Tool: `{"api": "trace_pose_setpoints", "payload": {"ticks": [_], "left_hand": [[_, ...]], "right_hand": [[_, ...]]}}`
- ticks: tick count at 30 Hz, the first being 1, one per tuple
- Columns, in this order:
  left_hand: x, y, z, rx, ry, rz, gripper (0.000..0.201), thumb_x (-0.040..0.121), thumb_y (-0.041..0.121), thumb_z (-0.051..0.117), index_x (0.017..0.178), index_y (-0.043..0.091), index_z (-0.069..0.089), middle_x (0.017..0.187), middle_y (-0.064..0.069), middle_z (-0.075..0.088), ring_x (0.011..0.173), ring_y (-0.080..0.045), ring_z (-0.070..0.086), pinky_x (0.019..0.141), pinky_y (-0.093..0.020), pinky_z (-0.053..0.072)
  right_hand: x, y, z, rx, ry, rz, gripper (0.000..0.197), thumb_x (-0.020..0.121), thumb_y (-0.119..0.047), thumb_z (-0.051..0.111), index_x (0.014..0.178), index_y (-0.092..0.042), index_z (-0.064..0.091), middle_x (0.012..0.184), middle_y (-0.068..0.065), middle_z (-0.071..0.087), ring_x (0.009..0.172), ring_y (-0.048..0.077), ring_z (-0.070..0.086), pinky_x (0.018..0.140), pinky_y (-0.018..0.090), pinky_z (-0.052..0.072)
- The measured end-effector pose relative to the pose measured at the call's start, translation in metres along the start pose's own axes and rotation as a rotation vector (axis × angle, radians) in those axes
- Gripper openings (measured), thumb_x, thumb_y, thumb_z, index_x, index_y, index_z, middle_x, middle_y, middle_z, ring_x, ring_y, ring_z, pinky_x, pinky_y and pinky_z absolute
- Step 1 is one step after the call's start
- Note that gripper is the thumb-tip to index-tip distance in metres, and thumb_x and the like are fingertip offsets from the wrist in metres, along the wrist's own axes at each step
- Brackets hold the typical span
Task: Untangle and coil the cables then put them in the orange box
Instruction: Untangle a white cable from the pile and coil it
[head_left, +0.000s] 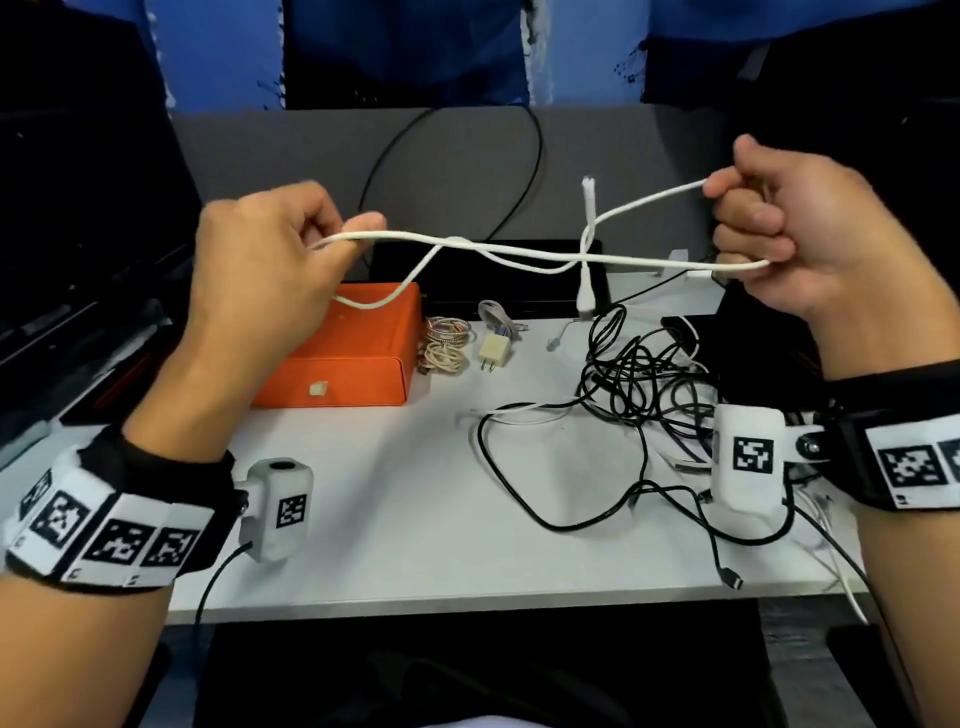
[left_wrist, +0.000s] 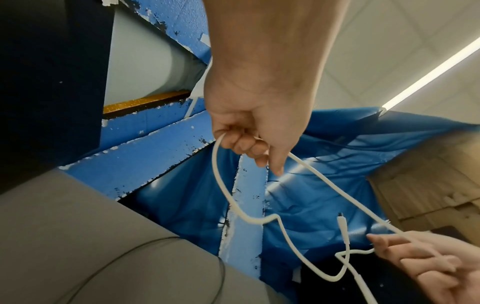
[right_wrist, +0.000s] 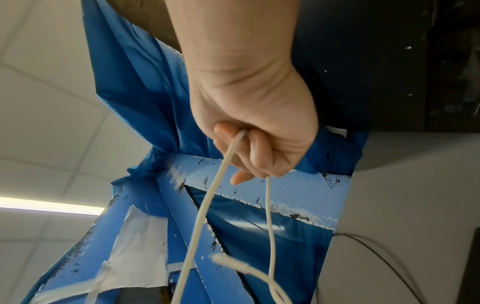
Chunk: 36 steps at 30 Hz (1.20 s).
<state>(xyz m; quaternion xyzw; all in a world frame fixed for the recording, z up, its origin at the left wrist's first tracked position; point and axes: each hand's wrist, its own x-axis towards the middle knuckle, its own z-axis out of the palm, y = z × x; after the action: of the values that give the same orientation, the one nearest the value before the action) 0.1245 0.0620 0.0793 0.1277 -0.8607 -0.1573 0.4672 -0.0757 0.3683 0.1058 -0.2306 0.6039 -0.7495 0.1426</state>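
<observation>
A white cable (head_left: 519, 252) is stretched in the air between both hands, its strands crossing near the middle. My left hand (head_left: 275, 249) grips one looped end (left_wrist: 221, 185) with curled fingers, above the orange box (head_left: 353, 348). My right hand (head_left: 779, 228) grips two strands of it (right_wrist: 221, 181) in a fist at the upper right. The cable's two plug ends (head_left: 587, 208) stick up and hang down near the crossing. A tangle of black cables (head_left: 639, 384) lies on the white table (head_left: 405, 467) at the right.
The orange box is closed, at the table's left back. Beside it lie a coiled braided cable (head_left: 448, 343), a small white charger plug (head_left: 493, 354) and a grey cable (head_left: 496, 317). A black tray (head_left: 519, 296) stands behind. A loose black plug (head_left: 730, 577) lies near the front right edge.
</observation>
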Motion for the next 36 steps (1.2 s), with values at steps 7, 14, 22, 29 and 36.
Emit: {"api": "trace_pose_setpoints", "payload": {"ticks": [7,14,22,29,36], "left_hand": [[0.024,-0.032,-0.009,-1.083,0.15,-0.493,0.036,0.103,0.042,0.055,0.073,0.023,0.056,0.055,0.007,0.038,0.049,-0.009,0.041,0.053,-0.026,0.039],[0.009,-0.001,-0.002,-0.96,-0.126,-0.444,0.038,0.104,0.04,0.055,0.072,0.021,0.052,0.049,0.004,0.027,0.042,-0.01,0.019,0.045,-0.029,0.014],[-0.025,0.044,0.034,-0.854,-0.345,-0.374,0.039,0.104,0.03,0.059,0.069,0.013,0.054,0.05,0.006,0.037,0.043,-0.009,0.028,0.041,-0.018,0.024],[-0.023,0.037,0.023,-0.769,-0.553,-0.214,0.037,0.1,0.027,0.064,0.07,0.009,0.052,0.057,0.0,0.031,0.053,-0.016,0.02,0.048,-0.025,0.019],[-0.013,0.021,0.006,-0.672,-0.504,-0.149,0.043,0.098,0.041,0.063,0.067,0.012,0.057,0.057,-0.004,0.03,0.059,-0.028,0.019,0.055,-0.042,0.018]], "right_hand": [[0.01,0.0,-0.022,0.06,0.212,-0.062,0.043,0.11,-0.042,0.036,0.079,-0.02,0.057,0.045,-0.008,0.031,0.034,0.006,0.02,0.039,0.022,0.021],[0.006,0.019,0.0,-0.915,0.209,0.068,0.059,0.099,-0.059,0.05,0.086,-0.008,0.076,0.075,0.011,0.077,0.076,0.031,0.075,0.08,0.043,0.062],[-0.061,0.03,0.111,-0.929,-0.221,-0.423,0.05,0.094,-0.068,0.047,0.111,-0.029,0.072,0.095,-0.01,0.075,0.092,0.006,0.07,0.088,0.04,0.056],[-0.043,0.028,0.096,-0.736,-0.194,-0.453,0.028,0.103,-0.035,0.059,0.089,-0.015,0.073,0.05,-0.014,0.043,0.047,0.002,0.036,0.051,0.026,0.033],[-0.015,0.009,0.042,-0.757,0.214,-0.545,0.031,0.101,-0.043,0.056,0.09,-0.02,0.072,0.066,0.005,0.047,0.058,0.014,0.039,0.057,0.03,0.031]]}}
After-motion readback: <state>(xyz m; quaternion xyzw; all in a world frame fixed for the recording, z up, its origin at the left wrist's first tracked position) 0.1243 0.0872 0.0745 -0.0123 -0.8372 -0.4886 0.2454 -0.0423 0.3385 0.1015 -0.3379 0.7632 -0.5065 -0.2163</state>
